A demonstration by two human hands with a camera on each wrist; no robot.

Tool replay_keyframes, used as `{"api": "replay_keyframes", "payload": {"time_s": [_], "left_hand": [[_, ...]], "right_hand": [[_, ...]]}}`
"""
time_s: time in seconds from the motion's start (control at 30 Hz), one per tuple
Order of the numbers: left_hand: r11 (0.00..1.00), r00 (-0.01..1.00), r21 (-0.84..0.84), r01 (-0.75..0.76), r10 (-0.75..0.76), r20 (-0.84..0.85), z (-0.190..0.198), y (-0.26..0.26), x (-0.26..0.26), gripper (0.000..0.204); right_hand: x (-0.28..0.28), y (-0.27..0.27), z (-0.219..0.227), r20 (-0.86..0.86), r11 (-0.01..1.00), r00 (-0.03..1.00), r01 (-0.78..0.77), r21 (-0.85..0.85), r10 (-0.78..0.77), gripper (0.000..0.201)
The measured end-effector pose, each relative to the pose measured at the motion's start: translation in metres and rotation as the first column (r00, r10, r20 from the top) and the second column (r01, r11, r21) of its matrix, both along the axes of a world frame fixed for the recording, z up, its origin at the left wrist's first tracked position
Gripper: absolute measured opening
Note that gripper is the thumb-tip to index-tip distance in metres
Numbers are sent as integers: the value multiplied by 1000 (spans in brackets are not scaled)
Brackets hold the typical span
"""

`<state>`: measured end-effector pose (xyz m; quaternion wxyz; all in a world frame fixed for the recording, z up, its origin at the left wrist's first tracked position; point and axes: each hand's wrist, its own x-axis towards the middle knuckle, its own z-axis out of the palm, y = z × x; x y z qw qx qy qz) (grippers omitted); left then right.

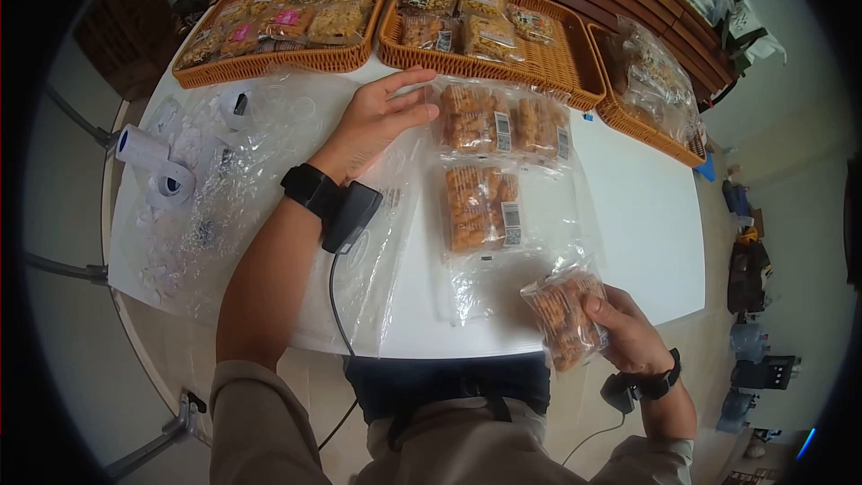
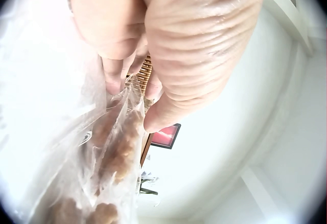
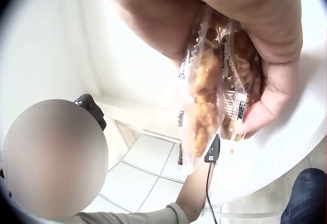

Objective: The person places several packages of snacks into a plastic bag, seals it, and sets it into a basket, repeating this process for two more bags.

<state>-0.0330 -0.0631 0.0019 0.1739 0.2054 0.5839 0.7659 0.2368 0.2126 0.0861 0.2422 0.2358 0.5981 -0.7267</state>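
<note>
My left hand (image 1: 373, 121) is at the upper left corner of a clear plastic bag (image 1: 467, 292), its thumb and fingers pinching the film. In the left wrist view the thumb (image 2: 163, 114) lies against the gathered plastic, with brown snack pieces (image 2: 120, 152) behind it. Clear packets of brown snacks (image 1: 478, 207) with barcode labels lie in rows within the bag's outline. Near the table's front edge, my right hand (image 1: 628, 332) grips snack packets (image 1: 567, 314), thumb on top. The right wrist view shows two packets (image 3: 204, 96) side by side between thumb and fingers.
Wicker baskets (image 1: 278, 63) with packaged snacks line the back of the white table (image 1: 642, 216); another basket (image 1: 646, 130) stands at right. More clear plastic (image 1: 296, 180) spreads at left, beside label rolls (image 1: 144, 148) and paper scraps (image 1: 184, 139).
</note>
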Motion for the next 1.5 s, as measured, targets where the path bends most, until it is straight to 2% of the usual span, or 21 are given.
{"api": "replay_keyframes", "payload": {"time_s": [0.27,0.37,0.47,0.57,0.67,0.8,1.0,1.03,1.13,1.23,1.33,1.43,1.5], "left_hand": [[1000,1000,-3,-2,2,3,-1,0,-1,59],[1000,1000,-3,-1,1,10,2,0,1,59],[1000,1000,-3,0,0,5,0,0,0,59],[1000,1000,9,3,-4,11,-1,1,-1,60],[1000,1000,17,0,0,14,-1,1,-1,61],[1000,1000,22,-1,1,26,-1,1,0,61],[1000,1000,2,-1,1,20,1,1,0,59],[1000,1000,-3,-3,3,16,1,1,0,59],[1000,999,9,1,-1,37,2,0,1,58],[1000,1000,5,-5,5,31,2,1,1,58],[1000,999,18,-5,4,42,2,1,0,58],[1000,1000,11,-11,11,28,2,1,1,58],[1000,1000,11,-14,13,28,2,1,1,58]], "right_hand": [[-7,-13,1,-113,990,993,1,139,15,74],[-5,-12,0,-113,994,993,38,104,-26,73],[-8,-10,6,1,1000,1000,3,-22,-3,73],[-12,-8,2,-50,999,998,-43,26,44,73],[-14,-9,-3,-142,995,989,52,89,-39,74],[-13,-14,-5,-215,979,976,72,191,-30,80],[-5,-19,-3,-211,994,977,-17,110,41,85],[-6,-20,0,-235,978,966,-62,200,109,86],[-7,-21,4,-195,967,969,-103,234,150,84],[-8,-14,14,-70,976,983,-160,149,172,83],[-4,-5,5,-77,990,995,-53,134,63,80],[-5,-11,1,-239,971,971,61,232,-4,75],[-4,-12,-5,-287,970,956,119,213,-54,71]]}}
